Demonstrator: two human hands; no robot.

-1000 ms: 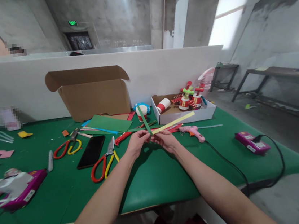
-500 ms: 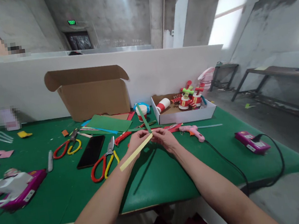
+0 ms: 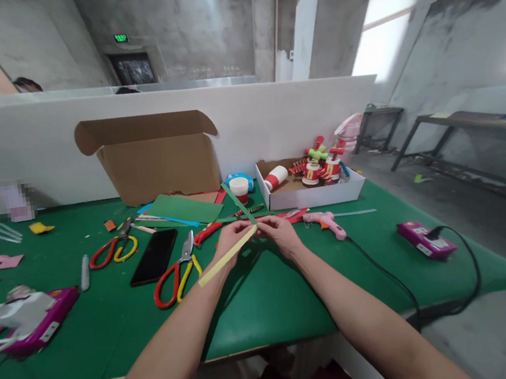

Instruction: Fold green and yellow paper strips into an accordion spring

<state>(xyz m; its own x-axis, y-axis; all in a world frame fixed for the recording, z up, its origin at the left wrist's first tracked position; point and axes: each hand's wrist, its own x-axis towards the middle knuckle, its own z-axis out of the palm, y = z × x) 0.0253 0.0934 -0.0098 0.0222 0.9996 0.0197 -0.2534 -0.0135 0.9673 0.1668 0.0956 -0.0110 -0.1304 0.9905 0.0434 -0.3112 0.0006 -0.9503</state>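
Close together over the middle of the table, my left hand (image 3: pixel 234 238) and my right hand (image 3: pixel 281 232) pinch two paper strips where they meet. The pale yellow paper strip (image 3: pixel 225 259) slants down to the left across my left wrist. From the same fingertips a green paper strip (image 3: pixel 238 202) points up and away to the left. My fingers hide how the ends join. Just behind my hands lie red strips (image 3: pixel 299 213) and a folded green spring of paper (image 3: pixel 250 210). A red and white paper cup (image 3: pixel 239 190) stands farther back.
To my left lie two pairs of scissors (image 3: pixel 178 275) (image 3: pixel 115 249), a black phone (image 3: pixel 154 257) and coloured paper sheets (image 3: pixel 186 209). A pink glue gun (image 3: pixel 328 223) with its cord is at right, before a white box (image 3: pixel 316 195) of paper-cup figures. Power strips (image 3: pixel 428 242) sit at both sides.
The green strip's far end has swung left, away from the front of the cup. The yellow strip's free end has shifted slightly left and up. Both hands stay nearly in place.
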